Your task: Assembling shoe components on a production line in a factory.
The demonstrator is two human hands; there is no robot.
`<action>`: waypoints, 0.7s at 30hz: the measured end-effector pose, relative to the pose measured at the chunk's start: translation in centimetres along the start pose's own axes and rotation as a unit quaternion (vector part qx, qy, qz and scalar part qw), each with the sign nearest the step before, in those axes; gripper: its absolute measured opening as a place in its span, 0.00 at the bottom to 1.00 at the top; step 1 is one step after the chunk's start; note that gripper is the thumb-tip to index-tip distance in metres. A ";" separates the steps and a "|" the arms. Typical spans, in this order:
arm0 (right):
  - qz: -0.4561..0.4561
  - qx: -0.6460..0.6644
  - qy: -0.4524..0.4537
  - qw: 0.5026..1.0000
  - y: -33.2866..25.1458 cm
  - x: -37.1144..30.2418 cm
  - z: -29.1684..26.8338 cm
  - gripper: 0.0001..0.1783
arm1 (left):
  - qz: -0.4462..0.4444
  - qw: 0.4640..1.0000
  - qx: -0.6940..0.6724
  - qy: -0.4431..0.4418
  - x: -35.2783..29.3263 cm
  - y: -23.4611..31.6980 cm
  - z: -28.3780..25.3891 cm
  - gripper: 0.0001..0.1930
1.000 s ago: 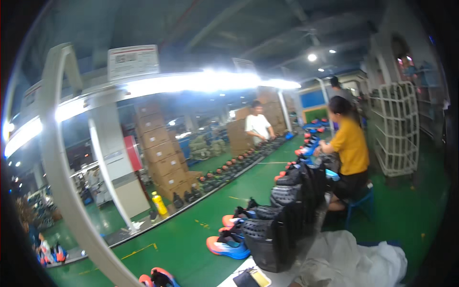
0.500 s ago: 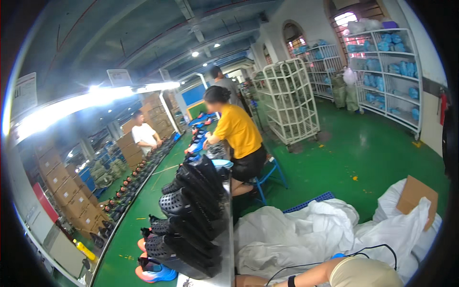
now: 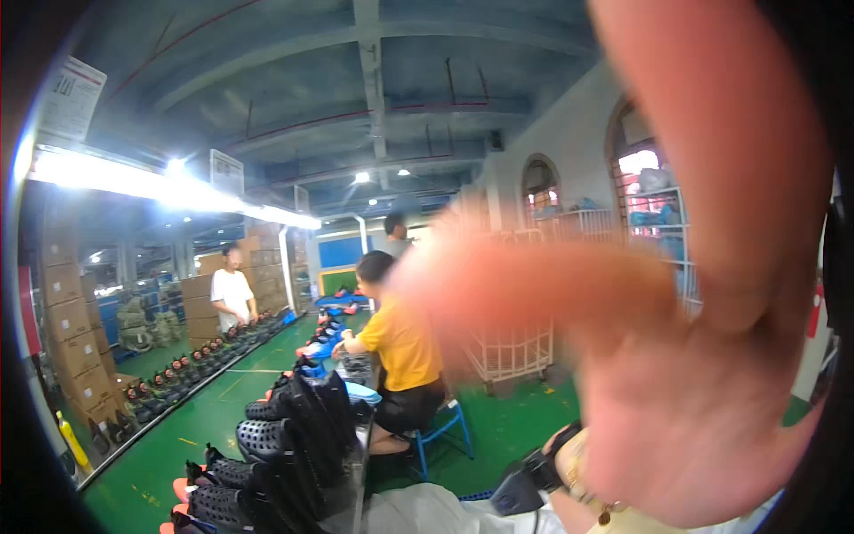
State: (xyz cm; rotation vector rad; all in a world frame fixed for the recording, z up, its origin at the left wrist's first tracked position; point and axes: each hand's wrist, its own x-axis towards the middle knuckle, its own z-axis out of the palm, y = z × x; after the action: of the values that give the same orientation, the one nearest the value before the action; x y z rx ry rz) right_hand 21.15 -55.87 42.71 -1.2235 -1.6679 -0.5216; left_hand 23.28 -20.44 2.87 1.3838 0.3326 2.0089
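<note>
My right hand (image 3: pixel 676 418) fills the right side of the view, very close, its palm facing me. Its fingers look stretched apart and are smeared by motion, with nothing visible in them. Beside the palm, low down, show a gold bracelet (image 3: pixel 576 467) and a black strapped device (image 3: pixel 525 481). My left hand is out of view. Below, to the left, a stack of black clog-like footwear (image 3: pixel 267 440) with holes stands on the metal bench edge (image 3: pixel 363 476). Orange parts of shoes (image 3: pixel 181 488) stick out on its left side.
A person in yellow (image 3: pixel 405 343) sits on a blue stool (image 3: pixel 442 436) at the bench. One in white (image 3: pixel 233 292) stands across a row of dark shoes (image 3: pixel 182 369); another stands farther back. My hand partly covers a white wire cart (image 3: pixel 511 356). White sheeting (image 3: pixel 418 507) lies below.
My right arm was low at the bottom right; its hand now rises close in front of the view. The view has tilted up and turned, so the bench and people sit lower and farther left.
</note>
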 end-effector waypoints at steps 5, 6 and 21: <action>0.087 0.098 0.067 0.989 -0.5 -3.0 5.5 0.27 | -0.005 0.992 0.079 -0.099 3.8 2.2 -17.9 0.23; 0.098 0.116 0.079 0.985 -0.4 -3.4 6.4 0.27 | -0.004 0.989 0.092 -0.113 5.0 3.0 -20.5 0.23; 0.101 0.236 0.087 0.963 -3.4 -4.4 7.5 0.25 | -0.012 0.988 0.106 -0.107 8.4 15.3 -32.9 0.22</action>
State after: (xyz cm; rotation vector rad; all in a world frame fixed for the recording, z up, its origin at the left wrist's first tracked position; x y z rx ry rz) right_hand 14.94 -53.53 36.15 -0.9480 -1.3924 -0.0901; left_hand -13.93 -21.25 4.05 1.7029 0.4739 1.8250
